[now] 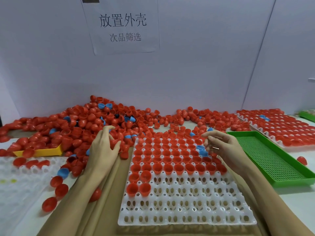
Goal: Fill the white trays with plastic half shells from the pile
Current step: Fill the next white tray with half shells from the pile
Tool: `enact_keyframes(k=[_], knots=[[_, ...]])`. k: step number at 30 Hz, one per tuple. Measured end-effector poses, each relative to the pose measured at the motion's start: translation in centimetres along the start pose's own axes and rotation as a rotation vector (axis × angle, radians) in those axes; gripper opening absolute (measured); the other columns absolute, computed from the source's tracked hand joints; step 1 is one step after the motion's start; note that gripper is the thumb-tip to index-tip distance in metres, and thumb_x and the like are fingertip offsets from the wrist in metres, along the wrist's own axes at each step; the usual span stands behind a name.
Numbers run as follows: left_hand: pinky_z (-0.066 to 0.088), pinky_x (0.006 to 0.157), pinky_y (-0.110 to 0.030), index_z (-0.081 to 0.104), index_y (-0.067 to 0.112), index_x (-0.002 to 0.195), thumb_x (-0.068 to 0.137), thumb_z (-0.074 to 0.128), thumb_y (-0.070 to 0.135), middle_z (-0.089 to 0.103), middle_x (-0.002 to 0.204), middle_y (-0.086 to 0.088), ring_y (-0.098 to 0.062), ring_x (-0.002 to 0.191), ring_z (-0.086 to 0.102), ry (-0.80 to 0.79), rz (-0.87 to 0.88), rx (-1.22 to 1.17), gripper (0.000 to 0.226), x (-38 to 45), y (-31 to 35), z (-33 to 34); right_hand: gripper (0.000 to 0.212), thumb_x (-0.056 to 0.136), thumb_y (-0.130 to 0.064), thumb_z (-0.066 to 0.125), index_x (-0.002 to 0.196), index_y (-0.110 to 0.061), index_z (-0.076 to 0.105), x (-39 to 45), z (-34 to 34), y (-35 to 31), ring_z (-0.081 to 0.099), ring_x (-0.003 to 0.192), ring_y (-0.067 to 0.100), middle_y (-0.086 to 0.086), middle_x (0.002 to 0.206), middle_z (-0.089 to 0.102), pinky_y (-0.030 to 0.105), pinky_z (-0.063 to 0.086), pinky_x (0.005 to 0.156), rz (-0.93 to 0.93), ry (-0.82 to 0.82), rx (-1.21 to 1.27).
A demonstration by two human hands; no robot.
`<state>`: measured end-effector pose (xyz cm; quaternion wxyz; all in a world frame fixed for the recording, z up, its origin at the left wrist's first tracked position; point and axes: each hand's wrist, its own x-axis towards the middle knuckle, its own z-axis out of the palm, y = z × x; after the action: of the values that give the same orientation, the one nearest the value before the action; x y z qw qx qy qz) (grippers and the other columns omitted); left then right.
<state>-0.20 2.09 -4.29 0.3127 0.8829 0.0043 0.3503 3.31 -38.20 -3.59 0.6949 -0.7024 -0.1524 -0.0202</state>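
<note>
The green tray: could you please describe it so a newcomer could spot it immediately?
Start at the white tray in front of the person, partly filled with red half shells. Just to its right lies the green tray, long and shallow. Unlike every white tray, it has a flat perforated floor and holds no shells.

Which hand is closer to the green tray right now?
Right. The right hand hovers over the white tray just beside the green tray; the left hand is across it, at the shell pile.
</note>
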Motion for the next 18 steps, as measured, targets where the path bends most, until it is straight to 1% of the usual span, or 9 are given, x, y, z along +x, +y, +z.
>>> enact_keyframes(k=[3,5,6,9,11,13,15,16,18], knots=[[0.055,0.086,-0.031,0.052,0.021,0.135,0.088,0.081,0.010,0.058,0.105,-0.002,-0.017,0.094,0.063,-0.036,-0.047,-0.288,0.057,-0.2,1.4,-0.2,0.021,0.106,-0.012,0.059,0.112,-0.015,0.078,-0.2,1.0,-1.2,0.070,0.091,0.023,0.014,0.099,0.074,0.029,0.058,0.079,-0.015,-0.107,-0.142],[0.056,0.088,-0.025,0.049,0.026,0.137,0.087,0.082,0.010,0.059,0.112,-0.004,-0.016,0.097,0.068,-0.121,-0.109,-0.535,0.062,-0.2,2.3,-0.4,0.020,0.106,-0.013,0.061,0.113,-0.020,0.078,0.0,2.3,-2.1,0.073,0.094,0.021,0.008,0.100,0.077,0.025,0.059,0.081,-0.034,-0.144,-0.250],[0.056,0.088,-0.022,0.049,0.026,0.136,0.086,0.083,0.009,0.061,0.111,-0.006,-0.016,0.098,0.070,-0.170,-0.131,-0.646,0.064,-0.4,2.6,-0.4,0.021,0.105,-0.012,0.062,0.114,-0.022,0.078,0.1,3.3,-2.5,0.074,0.096,0.020,0.005,0.102,0.078,0.025,0.060,0.083,-0.048,-0.157,-0.302],[0.054,0.090,-0.016,0.052,0.029,0.137,0.079,0.089,0.016,0.071,0.110,-0.003,-0.013,0.105,0.072,-0.335,-0.165,-0.831,0.070,-0.7,3.3,-0.4,0.034,0.103,-0.003,0.060,0.130,-0.024,0.068,0.1,7.2,-3.6,0.071,0.112,0.011,-0.005,0.119,0.074,0.029,0.060,0.094,-0.193,-0.177,-0.554],[0.055,0.093,-0.019,0.050,0.032,0.141,0.077,0.090,0.023,0.074,0.116,0.000,-0.015,0.111,0.071,-0.449,-0.177,-0.895,0.075,-0.9,3.6,-0.3,0.049,0.104,0.001,0.057,0.142,-0.029,0.058,-0.5,10.0,-4.1,0.067,0.119,0.005,-0.011,0.131,0.068,0.028,0.058,0.098,-0.288,-0.245,-0.621],[0.055,0.098,-0.031,0.048,0.033,0.143,0.080,0.087,0.024,0.075,0.121,-0.002,-0.019,0.116,0.071,-0.532,-0.176,-0.938,0.074,-1.2,3.9,-0.1,0.051,0.104,-0.003,0.059,0.144,-0.035,0.056,-1.2,12.2,-4.4,0.070,0.114,0.008,-0.013,0.123,0.069,0.028,0.060,0.095,-0.304,-0.338,-0.595],[0.054,0.102,-0.037,0.051,0.034,0.142,0.083,0.086,0.025,0.074,0.124,-0.003,-0.021,0.117,0.071,-0.594,-0.181,-0.976,0.069,-1.4,4.2,0.0,0.042,0.103,-0.013,0.066,0.138,-0.035,0.060,-1.5,13.7,-4.5,0.074,0.098,0.012,-0.010,0.107,0.071,0.032,0.063,0.087,-0.308,-0.370,-0.619],[0.056,0.101,-0.035,0.055,0.036,0.140,0.083,0.086,0.026,0.074,0.125,-0.002,-0.021,0.117,0.071,-0.614,-0.175,-0.981,0.065,-1.5,4.3,0.0,0.037,0.101,-0.016,0.069,0.133,-0.033,0.063,-1.5,14.1,-4.5,0.073,0.091,0.014,-0.008,0.101,0.070,0.033,0.063,0.084,-0.308,-0.347,-0.632],[0.057,0.098,-0.027,0.064,0.039,0.132,0.081,0.088,0.032,0.074,0.124,0.004,-0.017,0.116,0.071,-0.620,-0.167,-0.954,0.057,-1.5,4.4,-0.3,0.031,0.098,-0.017,0.075,0.125,-0.029,0.066,-1.6,14.7,-4.6,0.073,0.083,0.016,-0.004,0.096,0.069,0.035,0.064,0.081,-0.266,-0.276,-0.609]])
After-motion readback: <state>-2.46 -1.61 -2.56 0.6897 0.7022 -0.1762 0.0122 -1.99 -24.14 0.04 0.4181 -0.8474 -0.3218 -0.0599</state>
